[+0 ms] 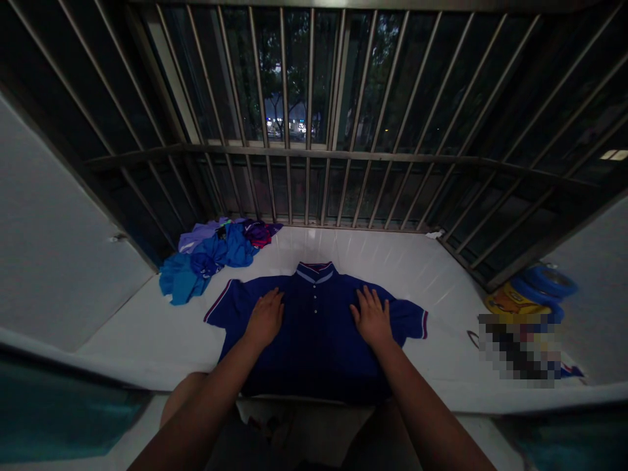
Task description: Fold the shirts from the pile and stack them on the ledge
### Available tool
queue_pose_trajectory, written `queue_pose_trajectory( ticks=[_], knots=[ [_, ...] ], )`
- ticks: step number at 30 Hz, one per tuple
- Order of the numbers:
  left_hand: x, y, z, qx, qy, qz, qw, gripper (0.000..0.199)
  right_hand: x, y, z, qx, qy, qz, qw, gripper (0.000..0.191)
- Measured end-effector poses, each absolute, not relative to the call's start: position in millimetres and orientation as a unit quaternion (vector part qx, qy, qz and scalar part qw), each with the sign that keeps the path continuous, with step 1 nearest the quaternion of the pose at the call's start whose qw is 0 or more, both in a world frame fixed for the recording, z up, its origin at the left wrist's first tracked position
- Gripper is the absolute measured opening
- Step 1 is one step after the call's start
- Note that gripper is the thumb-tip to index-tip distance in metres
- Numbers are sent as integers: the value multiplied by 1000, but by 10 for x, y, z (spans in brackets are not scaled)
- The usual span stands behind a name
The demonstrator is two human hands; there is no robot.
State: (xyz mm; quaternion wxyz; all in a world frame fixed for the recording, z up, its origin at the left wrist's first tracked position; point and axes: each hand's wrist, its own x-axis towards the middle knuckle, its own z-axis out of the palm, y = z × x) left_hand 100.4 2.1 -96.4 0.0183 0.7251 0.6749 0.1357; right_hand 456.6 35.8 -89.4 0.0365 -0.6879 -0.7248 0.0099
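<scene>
A dark blue polo shirt (314, 340) lies spread flat, front side up, on a white ledge (441, 288). Its collar points toward the barred window, and its collar and sleeve ends carry pale and red stripes. My left hand (266, 317) rests palm down on the left chest of the shirt, fingers stretched out. On the other side of the buttons, my right hand (373, 316) lies flat on the cloth with its fingers spread. Neither hand grips the fabric. The shirt's lower hem reaches the ledge's front edge.
A heap of crumpled blue and purple clothes (220, 252) sits at the ledge's back left. Metal bars (309, 154) close off the window behind. On the right are a yellow and blue container (520, 297) and a blurred-out item (520, 350). Side walls bound the ledge.
</scene>
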Motion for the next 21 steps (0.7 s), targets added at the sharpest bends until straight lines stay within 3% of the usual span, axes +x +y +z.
queue_pose_trajectory(
  ticks=[4,9,17,21],
  knots=[
    [1065,548,-938,718,690,59,74,64,4441,615,-1010,-704,-705,81,-14,72],
    [1041,905,-1125,680,727,47,82,72,4544,945,-1078,-709,-700,78,-20,75],
    [1148,1214,-1118,665,736,71,101,74,4561,1378,-1050,-713,-697,75,-24,76],
    [1010,1367,-922,642,752,91,120,63,4558,1466,-1039,-710,-700,76,-29,76]
  ],
)
